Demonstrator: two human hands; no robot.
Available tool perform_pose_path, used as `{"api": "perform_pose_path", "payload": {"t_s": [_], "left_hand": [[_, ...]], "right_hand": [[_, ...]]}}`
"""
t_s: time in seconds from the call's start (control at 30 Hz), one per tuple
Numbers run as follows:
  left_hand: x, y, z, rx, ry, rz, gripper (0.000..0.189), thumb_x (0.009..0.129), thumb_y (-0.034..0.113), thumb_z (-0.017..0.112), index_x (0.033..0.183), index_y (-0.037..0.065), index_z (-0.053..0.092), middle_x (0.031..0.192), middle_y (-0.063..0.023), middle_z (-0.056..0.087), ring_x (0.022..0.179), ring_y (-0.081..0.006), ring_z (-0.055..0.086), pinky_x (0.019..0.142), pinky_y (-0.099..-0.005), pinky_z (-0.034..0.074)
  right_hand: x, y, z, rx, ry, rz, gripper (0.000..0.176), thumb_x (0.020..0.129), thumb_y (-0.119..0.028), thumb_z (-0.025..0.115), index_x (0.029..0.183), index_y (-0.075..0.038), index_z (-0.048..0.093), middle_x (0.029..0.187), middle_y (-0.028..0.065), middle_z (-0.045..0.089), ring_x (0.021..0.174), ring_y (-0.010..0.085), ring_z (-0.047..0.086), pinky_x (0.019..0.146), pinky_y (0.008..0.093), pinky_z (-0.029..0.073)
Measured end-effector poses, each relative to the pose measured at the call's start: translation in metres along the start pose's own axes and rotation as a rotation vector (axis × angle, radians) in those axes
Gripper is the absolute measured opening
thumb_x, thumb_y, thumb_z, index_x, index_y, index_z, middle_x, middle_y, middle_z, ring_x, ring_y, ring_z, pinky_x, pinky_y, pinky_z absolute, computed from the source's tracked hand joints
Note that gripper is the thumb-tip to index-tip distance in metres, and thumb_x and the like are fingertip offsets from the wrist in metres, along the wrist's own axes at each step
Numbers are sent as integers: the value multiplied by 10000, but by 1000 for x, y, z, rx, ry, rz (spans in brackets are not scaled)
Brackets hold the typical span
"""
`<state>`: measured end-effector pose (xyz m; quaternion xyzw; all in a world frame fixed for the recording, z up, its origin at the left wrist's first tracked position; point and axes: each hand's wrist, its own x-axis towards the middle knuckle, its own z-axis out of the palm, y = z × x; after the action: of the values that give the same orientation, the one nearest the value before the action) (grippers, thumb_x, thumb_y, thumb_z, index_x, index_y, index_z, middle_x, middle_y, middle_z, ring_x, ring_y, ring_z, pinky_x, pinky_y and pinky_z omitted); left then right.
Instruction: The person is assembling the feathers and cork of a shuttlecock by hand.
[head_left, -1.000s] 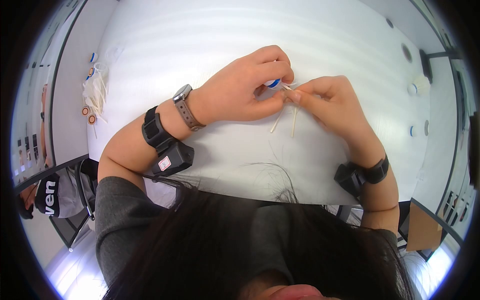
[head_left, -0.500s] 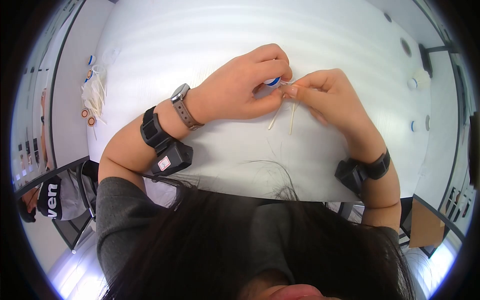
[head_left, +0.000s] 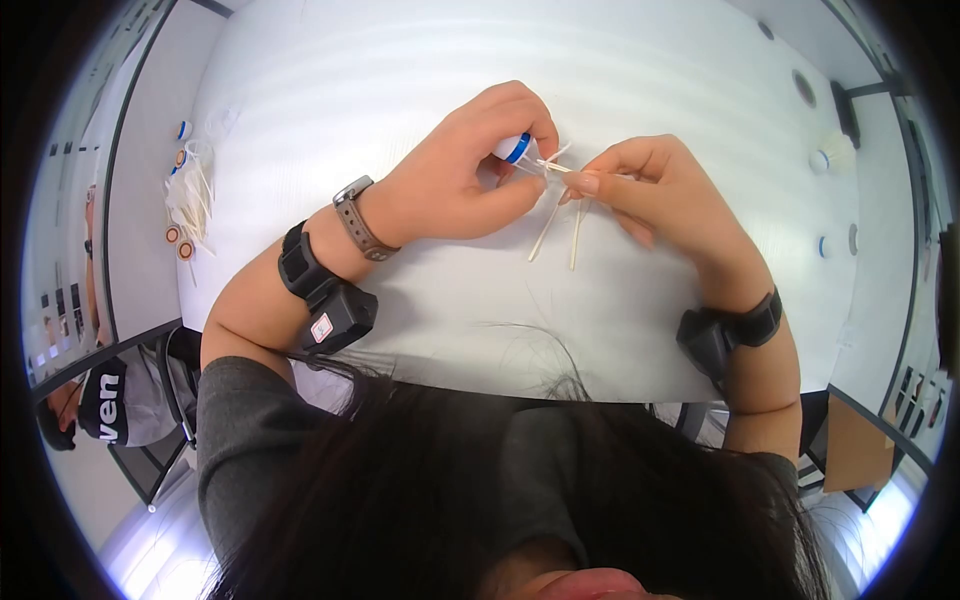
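Observation:
My left hand [head_left: 475, 165] is closed around a shuttlecock [head_left: 511, 149], whose white rounded base and blue band show between thumb and fingers. Thin pale shafts [head_left: 554, 168] stick out from it toward my other hand. My right hand [head_left: 655, 195] is closed in a pinch on these shafts, thumb against forefinger. Below the fingertips two thin sticks [head_left: 574, 245] point down toward me, one slanting left. Their upper ends are hidden by the fingers.
At the table's left edge lies a pile of shuttlecock pieces [head_left: 190, 190] with thin shafts and round brown-ringed ends. A blue-banded base [head_left: 184, 130] sits behind it. To the right are a feathered shuttlecock [head_left: 832, 156] and another blue-banded piece [head_left: 824, 246]. A person [head_left: 125, 400] is at far left.
My left hand has shifted slightly left and turned, so more of the shuttlecock's base and shafts shows. The hanging sticks have moved a little left. My right hand has barely moved.

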<state>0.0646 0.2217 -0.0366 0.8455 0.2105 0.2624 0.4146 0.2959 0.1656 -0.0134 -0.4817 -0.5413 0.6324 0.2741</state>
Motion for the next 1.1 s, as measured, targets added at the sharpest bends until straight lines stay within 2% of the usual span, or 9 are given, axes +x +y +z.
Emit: {"api": "perform_pose_path", "payload": {"t_s": [0.23,0.33,0.43,0.53,0.73,0.83,0.93,1.03,1.1], "left_hand": [[3,-2,-5,14,-30,141,237,800,58,637,1025,76,561,1114,-107,562,1027,-225,549,870,-335,454],[-3,5,4,-265,42,-25,264,843,91,674,1075,79,548,1151,-104,548,1041,-208,557,875,-333,472],[-4,8,4,-229,36,-109,368,861,103,696,1190,83,531,1194,-100,535,1046,-196,568,875,-331,488],[3,-2,2,59,108,186,417,856,120,722,1237,78,558,1195,-99,539,1045,-198,577,869,-329,496],[4,-2,0,88,96,207,399,849,123,738,1225,68,615,1250,-114,574,1119,-217,583,909,-346,503],[3,-6,3,-65,35,157,406,861,85,715,1250,60,601,1261,-130,610,1136,-215,602,940,-348,501],[0,-1,1,-204,-24,-5,405,871,62,700,1262,50,592,1245,-137,637,1130,-204,619,957,-336,498],[0,-4,6,-429,-6,-33,414,862,89,727,1250,44,590,1183,-109,651,1082,-185,630,926,-322,512],[2,2,2,-363,-35,-46,410,853,107,745,1229,47,593,1135,-90,650,1059,-172,630,910,-321,527]], "right_hand": [[2,5,-14,95,-122,-46,217,931,-217,678,905,-16,756,468,-45,457,394,33,369,416,200,257],[2,7,-16,130,-137,-55,215,935,-212,673,917,-14,755,473,-41,464,399,33,375,416,201,264],[0,6,-17,130,-151,-64,212,934,-209,675,922,-13,754,476,-39,468,401,33,380,416,202,267],[2,6,-17,141,-156,-62,204,934,-197,672,919,-11,752,476,-36,469,401,37,382,417,201,276],[2,7,-17,144,-146,-55,200,941,-188,659,922,-12,752,466,-36,469,392,38,382,413,201,286],[2,8,-19,157,-165,-79,201,943,-190,657,923,-14,752,465,-35,471,390,36,380,411,198,283],[2,9,-20,181,-174,-64,194,942,-184,659,927,-14,752,467,-35,476,389,36,379,408,198,280],[1,8,-21,192,-193,-65,192,937,-178,665,930,-6,749,483,-29,496,388,36,382,404,196,284],[0,8,-22,192,-197,-67,191,934,-173,668,931,1,747,496,-23,512,388,35,386,401,194,289]]}}
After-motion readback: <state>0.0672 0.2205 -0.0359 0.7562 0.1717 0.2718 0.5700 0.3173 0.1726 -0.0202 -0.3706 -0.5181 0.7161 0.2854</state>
